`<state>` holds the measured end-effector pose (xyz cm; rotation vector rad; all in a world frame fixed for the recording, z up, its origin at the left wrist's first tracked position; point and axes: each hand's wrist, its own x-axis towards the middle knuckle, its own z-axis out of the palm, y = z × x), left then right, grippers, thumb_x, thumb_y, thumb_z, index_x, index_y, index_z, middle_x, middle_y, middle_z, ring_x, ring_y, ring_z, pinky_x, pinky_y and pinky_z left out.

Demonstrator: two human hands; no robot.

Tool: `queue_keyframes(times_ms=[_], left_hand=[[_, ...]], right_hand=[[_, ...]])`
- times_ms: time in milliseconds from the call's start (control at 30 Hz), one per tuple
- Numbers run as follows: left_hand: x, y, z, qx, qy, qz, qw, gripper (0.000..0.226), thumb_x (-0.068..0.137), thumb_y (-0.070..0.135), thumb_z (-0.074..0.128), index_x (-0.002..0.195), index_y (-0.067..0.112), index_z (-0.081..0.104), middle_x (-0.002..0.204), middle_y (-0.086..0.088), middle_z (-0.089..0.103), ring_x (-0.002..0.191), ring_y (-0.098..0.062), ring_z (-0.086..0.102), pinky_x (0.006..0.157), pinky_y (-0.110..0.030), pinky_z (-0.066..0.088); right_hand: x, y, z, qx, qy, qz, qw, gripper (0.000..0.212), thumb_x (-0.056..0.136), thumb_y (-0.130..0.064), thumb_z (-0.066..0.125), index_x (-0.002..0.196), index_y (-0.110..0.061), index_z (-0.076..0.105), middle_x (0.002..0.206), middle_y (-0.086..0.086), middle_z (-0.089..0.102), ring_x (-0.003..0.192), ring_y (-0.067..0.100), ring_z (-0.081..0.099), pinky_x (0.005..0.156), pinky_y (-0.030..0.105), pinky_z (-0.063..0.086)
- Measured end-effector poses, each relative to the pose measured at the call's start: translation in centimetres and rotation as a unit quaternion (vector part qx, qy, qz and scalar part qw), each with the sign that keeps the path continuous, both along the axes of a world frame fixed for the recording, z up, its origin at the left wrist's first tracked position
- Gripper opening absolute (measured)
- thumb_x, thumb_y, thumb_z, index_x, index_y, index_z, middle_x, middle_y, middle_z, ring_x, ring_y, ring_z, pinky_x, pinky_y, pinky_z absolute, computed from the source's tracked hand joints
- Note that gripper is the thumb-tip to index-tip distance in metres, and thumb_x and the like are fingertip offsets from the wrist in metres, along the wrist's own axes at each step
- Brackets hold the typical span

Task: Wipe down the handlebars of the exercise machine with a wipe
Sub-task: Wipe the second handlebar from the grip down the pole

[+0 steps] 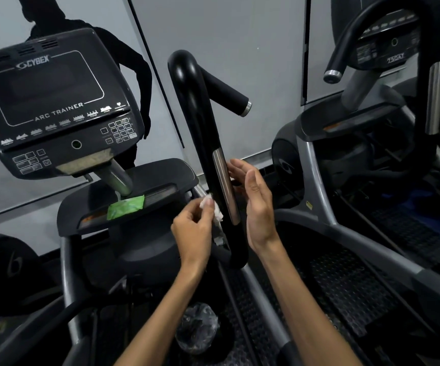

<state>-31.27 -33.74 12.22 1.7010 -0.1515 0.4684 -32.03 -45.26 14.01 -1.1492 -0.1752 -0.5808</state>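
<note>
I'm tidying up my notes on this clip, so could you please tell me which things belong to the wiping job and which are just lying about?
Job: wipe, pinched by the left hand; black handlebar; open right hand beside it.

Lying about: green packet on the machine's shelf; console; crumpled plastic in the cup holder; neighbouring machine.

Dim, even indoor light; sharp focus; wide-angle bending at edges; faint handlebar (200,122) glare.

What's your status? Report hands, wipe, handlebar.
Left hand pinches wipe against handlebar. Right hand open beside its metal strip. Nothing blocking.
</note>
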Motion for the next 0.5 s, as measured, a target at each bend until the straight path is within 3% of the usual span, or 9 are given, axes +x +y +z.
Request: queue_keyframes(times_ms=[33, 133, 267, 367, 433, 500], left_hand=[[-0.4, -0.4, 1.1, -0.010, -0.031, 0.009, 0.999, 0.007, 0.093, 0.023, 0.070, 0.095, 0.027, 0.076, 0.078, 0.008, 0.074, 0.074, -0.004, 0.066, 0.076, -0.036, 0.056], [0.0, -1.5, 3.8, -0.018, -0.114, 0.054, 0.992, 0.028, 0.087, 0.013, 0.077, 0.113, 0.023, 0.072, 0.096, 0.010, 0.075, 0.085, -0.003, 0.070, 0.079, -0.021, 0.054], [0.2, -1.5, 2.5, 0.044, -0.155, 0.085, 0.983, 0.037, 0.090, 0.024, 0.073, 0.126, 0.015, 0.069, 0.082, 0.021, 0.070, 0.067, -0.001, 0.059, 0.066, -0.017, 0.048], [-1.2, -1.0, 0.5, 0.140, -0.189, 0.090, 0.968, 0.036, 0.092, 0.019, 0.070, 0.126, 0.008, 0.067, 0.089, -0.008, 0.077, 0.070, -0.012, 0.066, 0.065, -0.013, 0.047], [-1.0, -0.8, 0.6, 0.155, -0.193, 0.090, 0.965, 0.036, 0.091, 0.015, 0.070, 0.126, 0.005, 0.066, 0.077, -0.012, 0.072, 0.063, 0.003, 0.059, 0.062, -0.004, 0.039], [-0.3, -0.9, 1.9, 0.131, -0.177, 0.101, 0.970, 0.035, 0.093, 0.016, 0.069, 0.127, 0.008, 0.066, 0.079, -0.009, 0.074, 0.065, 0.010, 0.056, 0.067, -0.002, 0.039]], right_hand=[[-0.1, 0.1, 0.0, 0.004, -0.003, 0.000, 1.000, 0.045, 0.108, -0.035, 0.034, 0.133, -0.009, 0.060, 0.132, 0.008, 0.067, 0.128, 0.021, 0.060, 0.113, 0.050, 0.044], [-0.3, 0.4, 0.1, 0.027, -0.005, -0.005, 1.000, 0.043, 0.107, -0.034, 0.037, 0.129, -0.008, 0.063, 0.127, 0.010, 0.068, 0.124, 0.023, 0.062, 0.111, 0.046, 0.046], [-0.5, 0.2, 0.0, 0.045, 0.001, -0.022, 0.999, 0.042, 0.106, -0.037, 0.041, 0.125, -0.008, 0.065, 0.127, 0.013, 0.068, 0.125, 0.030, 0.060, 0.110, 0.062, 0.040], [-0.5, -0.1, 0.1, 0.040, 0.000, -0.022, 0.999, 0.041, 0.105, -0.038, 0.041, 0.123, -0.009, 0.066, 0.126, 0.013, 0.068, 0.124, 0.030, 0.061, 0.109, 0.064, 0.039], [-0.6, 0.1, 0.3, 0.045, 0.001, -0.020, 0.999, 0.042, 0.105, -0.036, 0.041, 0.122, -0.007, 0.066, 0.124, 0.014, 0.069, 0.122, 0.030, 0.062, 0.108, 0.058, 0.044], [-0.7, 0.3, 0.5, 0.060, 0.001, -0.014, 0.998, 0.043, 0.105, -0.034, 0.041, 0.122, -0.002, 0.065, 0.122, 0.017, 0.069, 0.119, 0.029, 0.064, 0.101, 0.042, 0.051]])
